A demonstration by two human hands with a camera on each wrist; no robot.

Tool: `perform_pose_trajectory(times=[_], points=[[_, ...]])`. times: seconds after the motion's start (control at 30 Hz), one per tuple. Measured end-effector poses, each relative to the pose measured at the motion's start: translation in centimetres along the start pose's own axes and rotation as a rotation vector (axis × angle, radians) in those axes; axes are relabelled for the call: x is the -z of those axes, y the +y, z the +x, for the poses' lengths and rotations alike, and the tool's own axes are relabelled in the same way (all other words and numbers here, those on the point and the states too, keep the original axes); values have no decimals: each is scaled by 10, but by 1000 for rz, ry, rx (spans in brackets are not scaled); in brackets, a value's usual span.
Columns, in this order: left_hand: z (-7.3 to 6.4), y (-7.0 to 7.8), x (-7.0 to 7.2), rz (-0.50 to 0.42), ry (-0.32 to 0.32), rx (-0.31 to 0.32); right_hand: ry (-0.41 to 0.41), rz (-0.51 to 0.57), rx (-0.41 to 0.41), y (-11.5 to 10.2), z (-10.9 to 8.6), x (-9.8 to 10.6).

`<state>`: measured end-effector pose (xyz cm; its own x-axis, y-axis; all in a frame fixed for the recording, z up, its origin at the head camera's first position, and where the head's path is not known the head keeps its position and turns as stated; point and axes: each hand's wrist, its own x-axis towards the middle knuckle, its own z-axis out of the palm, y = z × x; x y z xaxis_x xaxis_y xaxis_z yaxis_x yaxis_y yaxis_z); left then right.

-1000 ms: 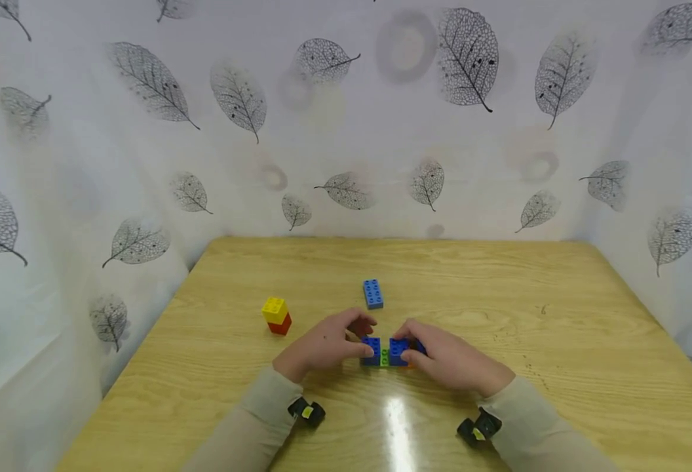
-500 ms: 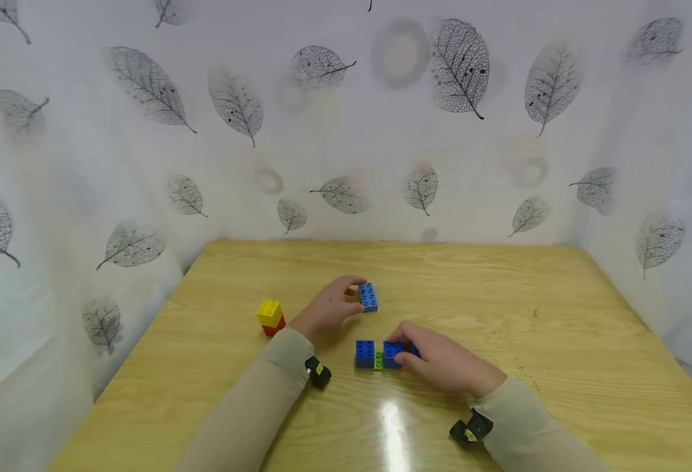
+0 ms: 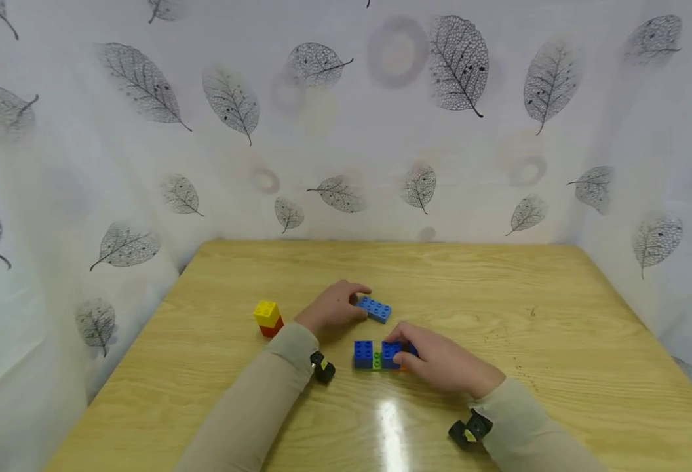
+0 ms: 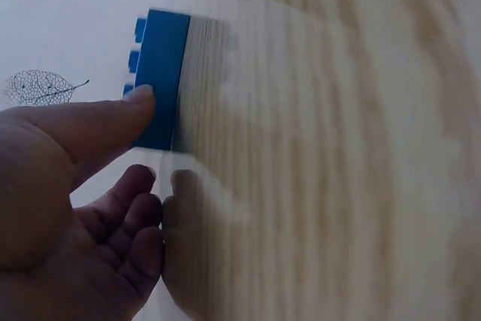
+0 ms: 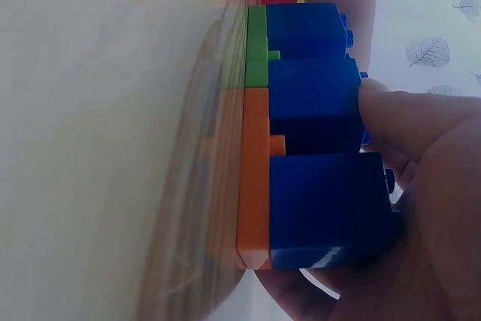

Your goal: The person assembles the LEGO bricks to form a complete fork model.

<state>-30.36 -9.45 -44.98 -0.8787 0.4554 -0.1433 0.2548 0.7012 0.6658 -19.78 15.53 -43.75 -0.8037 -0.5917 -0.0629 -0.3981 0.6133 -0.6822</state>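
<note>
Handling toy bricks on a wood-grained surface (image 3: pixel 499 282), a person divides two hands between separate pieces. The left hand (image 3: pixel 332 306), at centre, has its thumb against the near long side of a light-blue brick (image 3: pixel 375 310), towards the left end, its forefinger arching beyond; whether that finger touches the far side cannot be told. The brick appears to rest on the surface, studs up, just beyond a brick assembly (image 3: pixel 377 360) and well to the right of a yellow block (image 3: pixel 267 311) stacked on a red block (image 3: pixel 272 328).

Nearer and to the right, the right hand (image 3: pixel 443 362) grips the assembly by its right part, thumb on the middle of three dark-blue blocks. These stand on a flat base, a green plate (image 5: pixel 256 50) at left meeting an orange plate (image 5: pixel 254 178) at right, with gaps between the blocks.

Judging by its look, the light-blue brick is light, rigid plastic, hardly fragile, its smooth sides a little slippery; the two long sides offer the surest hold, leaving the studs and underside free. The assembly seems equally stiff, though its joints could part, so a hold low on the base looks safest.
</note>
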Motion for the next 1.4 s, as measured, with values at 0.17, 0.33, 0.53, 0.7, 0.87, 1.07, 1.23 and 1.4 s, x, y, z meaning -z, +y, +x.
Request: perform_pose_trajectory(times=[0.17,0.33,0.53,0.7,0.87,1.07,1.23,1.4], points=[[-3,2,-2,6,-10,-10,29,-40,7,1,0,-1],[-8,2,-6,-26,-17,-2,63,-127,28,2,-1,-3],[-17,5,-10,-39,-35,31,107,-177,19,1,-3,-3],[-26,9,-11,-20,-53,23,178,-179,25,-2,-7,5],[-37,13,-16,-9,-60,4,218,-181,52,-5,-9,16],[-49,17,-26,-14,-62,-29,218,-167,91,-9,-11,25],[-60,20,-33,-83,-85,-34,212,-161,97,-13,-13,30],[-69,22,-36,-125,-101,-39,216,-166,108,-15,-13,30]])
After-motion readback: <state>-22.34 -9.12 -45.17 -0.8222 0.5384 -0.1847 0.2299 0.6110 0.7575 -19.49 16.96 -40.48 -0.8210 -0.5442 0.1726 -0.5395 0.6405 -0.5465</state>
